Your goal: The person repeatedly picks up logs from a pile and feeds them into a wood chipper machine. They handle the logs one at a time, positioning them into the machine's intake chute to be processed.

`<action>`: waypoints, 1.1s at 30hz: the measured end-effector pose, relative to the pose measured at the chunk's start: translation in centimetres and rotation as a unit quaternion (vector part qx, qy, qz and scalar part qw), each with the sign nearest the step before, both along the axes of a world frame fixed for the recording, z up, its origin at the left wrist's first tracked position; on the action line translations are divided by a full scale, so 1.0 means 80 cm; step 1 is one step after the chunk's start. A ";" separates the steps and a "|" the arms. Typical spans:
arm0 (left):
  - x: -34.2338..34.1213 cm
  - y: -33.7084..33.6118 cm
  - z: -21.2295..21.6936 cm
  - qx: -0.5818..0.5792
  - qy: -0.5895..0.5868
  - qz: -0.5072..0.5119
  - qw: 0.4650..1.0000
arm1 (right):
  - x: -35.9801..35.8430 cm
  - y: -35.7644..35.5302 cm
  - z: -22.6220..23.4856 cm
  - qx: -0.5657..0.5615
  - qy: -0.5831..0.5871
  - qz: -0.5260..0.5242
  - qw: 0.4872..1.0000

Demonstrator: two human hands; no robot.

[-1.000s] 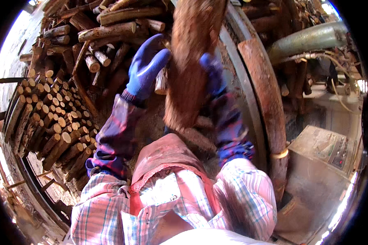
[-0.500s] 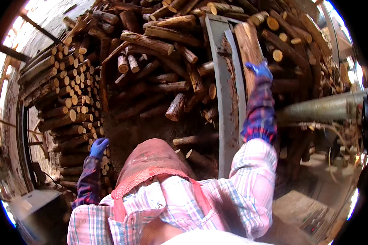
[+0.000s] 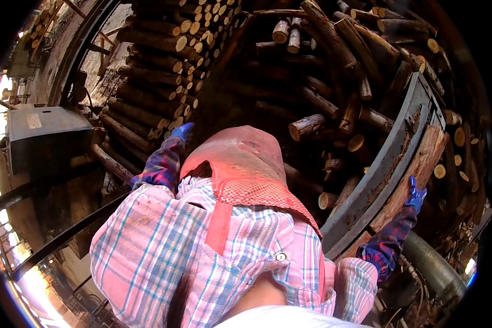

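My right hand, in a blue glove, lies against a long, reddish-brown split log with its fingers apart. That log rests lengthwise along a grey metal channel, on the channel's right side. On the left, my gloved left hand holds nothing I can see; its fingers stretch out to the right, beside a stack of cut logs. A red apron covers my front between the two arms.
Loose logs lie in a heap ahead, left of the channel. More cut logs are piled on its right. A thick metal pipe runs at the lower right. A grey box stands at the left.
The view has swung left, so the log stack, heap and channel sit farther right. My right hand stays on the split log; my left hand remains near the stack.
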State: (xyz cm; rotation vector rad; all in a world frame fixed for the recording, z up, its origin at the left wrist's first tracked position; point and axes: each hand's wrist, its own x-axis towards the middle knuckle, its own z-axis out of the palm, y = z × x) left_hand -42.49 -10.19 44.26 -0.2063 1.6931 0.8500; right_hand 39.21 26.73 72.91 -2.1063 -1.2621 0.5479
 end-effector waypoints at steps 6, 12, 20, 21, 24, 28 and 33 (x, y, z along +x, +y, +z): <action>0.022 0.140 0.025 0.003 -0.042 -0.019 0.999 | -0.022 -0.040 0.020 -0.017 0.018 -0.002 1.000; -0.003 0.224 -0.065 -0.007 -0.094 -0.060 0.994 | 0.011 -0.078 0.019 -0.034 -0.094 -0.007 0.995; -0.074 0.359 -0.052 -0.033 -0.046 -0.056 0.997 | -0.397 0.013 -0.104 -0.079 -0.334 0.040 0.939; -0.087 0.390 -0.055 -0.054 -0.013 -0.125 0.991 | -0.468 0.026 -0.136 -0.113 -0.247 0.075 0.959; -0.100 0.478 -0.126 -0.033 -0.039 -0.185 0.981 | -0.591 0.031 -0.280 -0.238 0.071 0.111 0.962; -0.142 0.566 -0.312 -0.110 0.024 -0.361 0.926 | -0.654 0.050 -0.461 -0.359 0.385 0.043 0.849; -0.152 0.632 -0.449 -0.016 0.046 -0.361 0.931 | -0.691 0.138 -0.670 -0.490 0.439 -0.114 0.745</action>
